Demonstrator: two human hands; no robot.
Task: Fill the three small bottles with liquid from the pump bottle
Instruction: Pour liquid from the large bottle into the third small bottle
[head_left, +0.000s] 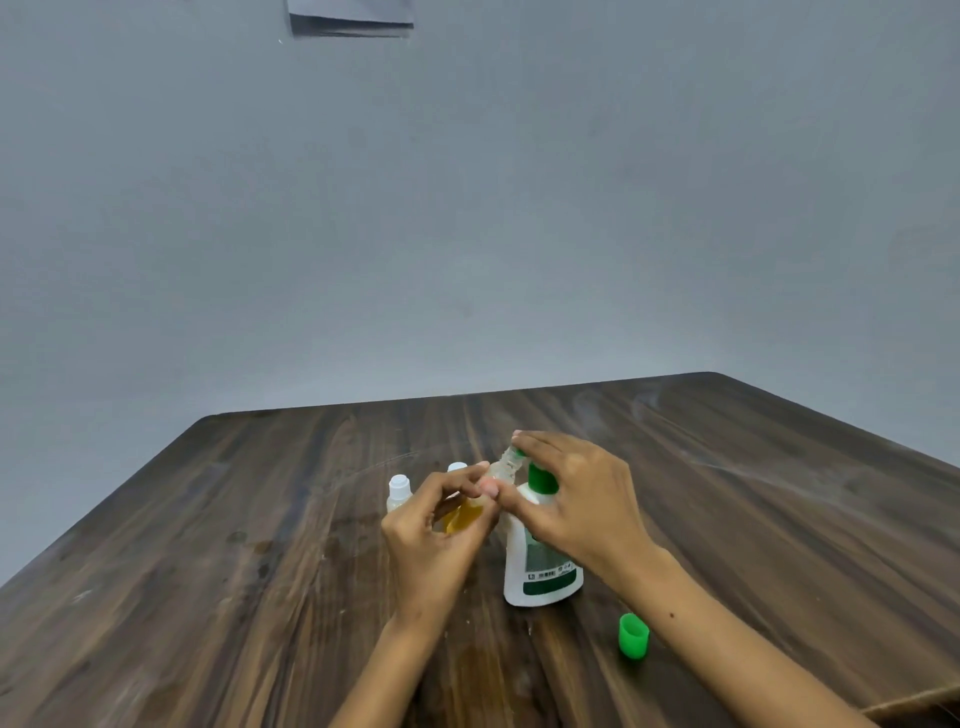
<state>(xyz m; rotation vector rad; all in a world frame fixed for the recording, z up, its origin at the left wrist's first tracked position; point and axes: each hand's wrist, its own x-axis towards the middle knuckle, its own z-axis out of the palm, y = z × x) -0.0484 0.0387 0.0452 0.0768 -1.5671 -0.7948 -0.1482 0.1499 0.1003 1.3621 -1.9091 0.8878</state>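
Note:
A white pump bottle (540, 566) with a green label and green pump head stands upright mid-table. My right hand (576, 499) lies over its top, fingers on the pump head and thumb against the bottle's shoulder. My left hand (441, 525) grips a small clear bottle (467, 512) holding amber liquid, tilted so its open neck (506, 462) points up toward the pump spout. Two more small bottles with white caps stand behind my left hand, one at the left (399, 493) and one (457, 467) partly hidden by my fingers.
A loose green cap (634, 635) lies on the dark wooden table (260, 571) to the right of the pump bottle, under my right forearm. A grey wall rises behind the table's far edge.

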